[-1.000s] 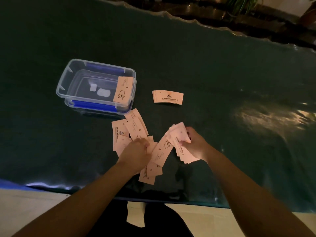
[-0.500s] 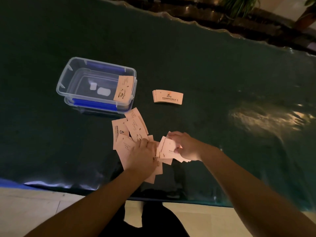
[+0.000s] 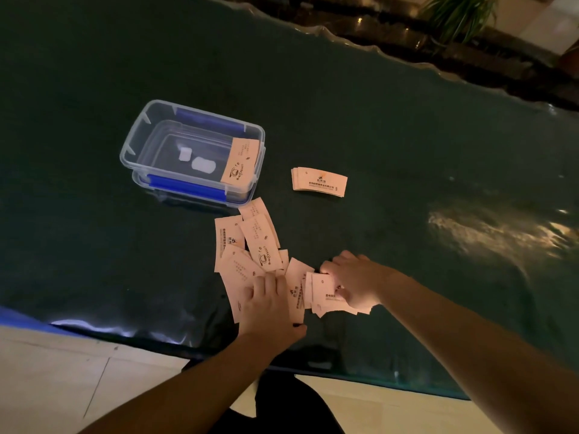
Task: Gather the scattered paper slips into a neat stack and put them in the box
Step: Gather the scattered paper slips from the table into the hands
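Several pale paper slips (image 3: 250, 245) lie fanned and overlapping on the dark green table near its front edge. My left hand (image 3: 266, 305) presses flat on the lower slips, fingers together. My right hand (image 3: 354, 283) rests palm down on a bunch of slips (image 3: 322, 292) beside it, its fingers curled over them. A neat small stack of slips (image 3: 319, 180) lies apart, farther back. The clear plastic box (image 3: 138, 139) with blue clips stands open at the left, one slip (image 3: 240, 164) leaning on its right rim.
The glass-covered green table (image 3: 407, 136) stretches far back and right, with a bright glare patch (image 3: 495, 227) on the right. A potted plant (image 3: 454, 17) and dark ledge stand beyond the far edge. Pale floor tiles (image 3: 62, 371) show below the near edge.
My right hand, which held a fanned bunch of slips raised, has come down and left onto the table against my left hand. The loose slips are now pushed closer together.
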`<state>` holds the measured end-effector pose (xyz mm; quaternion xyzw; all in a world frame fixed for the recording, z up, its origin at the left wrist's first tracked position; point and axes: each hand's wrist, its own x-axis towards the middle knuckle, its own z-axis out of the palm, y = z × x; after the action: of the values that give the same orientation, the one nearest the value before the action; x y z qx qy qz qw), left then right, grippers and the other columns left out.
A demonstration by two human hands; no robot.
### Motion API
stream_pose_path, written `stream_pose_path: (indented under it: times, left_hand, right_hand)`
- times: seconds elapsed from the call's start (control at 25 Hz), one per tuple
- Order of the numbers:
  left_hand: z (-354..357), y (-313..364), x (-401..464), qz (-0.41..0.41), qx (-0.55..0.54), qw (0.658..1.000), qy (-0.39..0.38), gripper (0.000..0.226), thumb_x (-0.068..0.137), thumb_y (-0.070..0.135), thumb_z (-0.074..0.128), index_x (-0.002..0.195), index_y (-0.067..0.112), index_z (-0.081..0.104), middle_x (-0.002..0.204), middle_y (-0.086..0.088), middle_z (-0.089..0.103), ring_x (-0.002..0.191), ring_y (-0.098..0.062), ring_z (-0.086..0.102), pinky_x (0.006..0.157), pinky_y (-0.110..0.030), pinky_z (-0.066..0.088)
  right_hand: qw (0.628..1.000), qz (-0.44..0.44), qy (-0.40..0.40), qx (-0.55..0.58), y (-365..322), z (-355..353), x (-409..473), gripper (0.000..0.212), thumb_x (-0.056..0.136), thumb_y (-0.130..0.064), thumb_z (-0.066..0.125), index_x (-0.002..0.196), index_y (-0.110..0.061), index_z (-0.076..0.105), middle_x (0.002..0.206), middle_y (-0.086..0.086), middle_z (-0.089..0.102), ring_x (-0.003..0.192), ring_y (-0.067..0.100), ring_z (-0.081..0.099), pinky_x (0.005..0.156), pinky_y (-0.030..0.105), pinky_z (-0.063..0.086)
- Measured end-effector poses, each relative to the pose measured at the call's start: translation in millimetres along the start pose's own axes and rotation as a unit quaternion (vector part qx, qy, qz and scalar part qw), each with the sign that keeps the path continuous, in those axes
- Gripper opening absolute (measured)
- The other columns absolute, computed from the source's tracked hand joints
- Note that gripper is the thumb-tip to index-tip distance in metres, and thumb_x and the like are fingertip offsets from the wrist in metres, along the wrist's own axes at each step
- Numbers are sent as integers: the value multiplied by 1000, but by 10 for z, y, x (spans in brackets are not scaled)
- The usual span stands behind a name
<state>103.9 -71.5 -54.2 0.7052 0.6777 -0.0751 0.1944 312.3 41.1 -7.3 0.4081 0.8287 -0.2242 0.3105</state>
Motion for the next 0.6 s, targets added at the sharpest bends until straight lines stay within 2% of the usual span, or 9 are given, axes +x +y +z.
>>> stream_pose_path:
  times: [0.16,0.24,0.4,0.48,0.6]
  left_hand:
    - [3,-27,-25,8,-37,999,1,89,69,69,56,140,23,29,138,-7,48,116,-30,45,98,-49,43]
    - [-3,-48,-23,9,-52,999,-1,85,71,61,57,142,25,29,139,-5,48,117,-29,45,99,-48,43]
    - [-30,-26,7,4,-76,997,-17,83,74,54,67,142,28,26,141,-4,46,121,-26,44,104,-45,42]
    - [-72,0,50,-12,-97,995,-29,86,74,48,76,144,28,28,142,-3,46,123,-25,43,107,-43,41]
    - [-172,0,156,-31,-116,992,-45,81,77,43,81,145,25,40,141,-3,49,127,-24,44,112,-42,40]
  right_hand:
    - [999,-20,18,20,19,142,-178,61,98,-33,66,153,-28,42,149,-1,43,142,21,37,112,46,42]
    - [999,-30,19,19,31,154,-215,71,91,-36,71,155,-29,41,154,-3,39,145,19,34,113,44,39]
    - [1000,-10,7,11,0,112,-204,90,73,-39,84,151,-30,41,139,-5,47,131,17,40,111,42,35]
    - [1000,6,-7,28,-10,114,-234,83,76,-38,84,149,-27,46,132,-6,48,126,17,46,108,39,40]
    - [994,24,-27,106,-6,118,-314,60,88,-28,80,144,-25,58,125,-8,49,109,14,58,95,37,54]
